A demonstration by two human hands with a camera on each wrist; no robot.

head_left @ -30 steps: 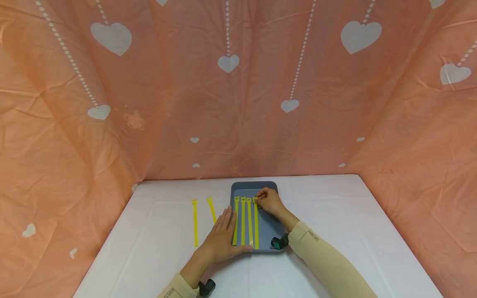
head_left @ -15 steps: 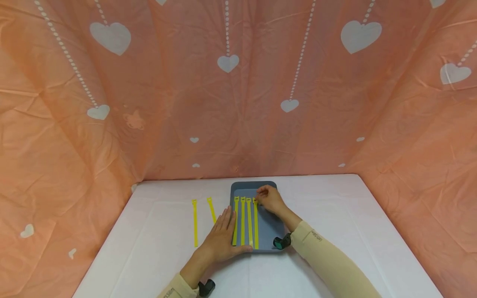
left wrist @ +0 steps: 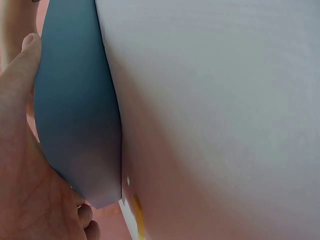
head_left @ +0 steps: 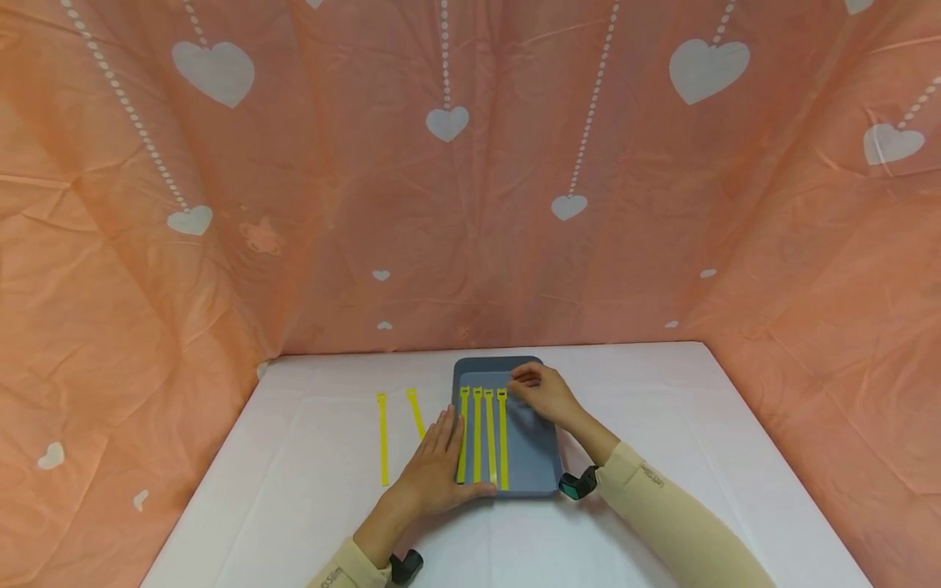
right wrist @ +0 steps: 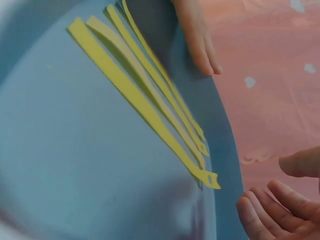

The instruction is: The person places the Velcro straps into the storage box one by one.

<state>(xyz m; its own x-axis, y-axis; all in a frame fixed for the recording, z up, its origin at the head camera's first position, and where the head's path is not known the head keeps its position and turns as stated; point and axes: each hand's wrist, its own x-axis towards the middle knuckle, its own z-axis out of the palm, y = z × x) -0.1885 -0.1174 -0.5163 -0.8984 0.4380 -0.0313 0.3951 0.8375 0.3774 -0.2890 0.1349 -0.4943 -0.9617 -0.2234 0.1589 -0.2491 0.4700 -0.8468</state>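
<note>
An orange-pink backdrop [head_left: 478, 269] surrounds a white table [head_left: 294, 457], which supports a blue-grey tray [head_left: 532, 457]. The left hand [head_left: 434, 478] lies unclenched against the tray's left edge, fingers extended. The right hand [head_left: 544, 392] is released, thumb and fingers parted, near the strap heads. Four yellow straps [head_left: 503, 441] lie lengthwise inside the tray; two loose straps [head_left: 384, 445] lie on the table, left of it.

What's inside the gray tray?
Four yellow straps lie side by side. From the head view, the left hand hides the tray's near left corner; the right hand, some of the right side.
</note>
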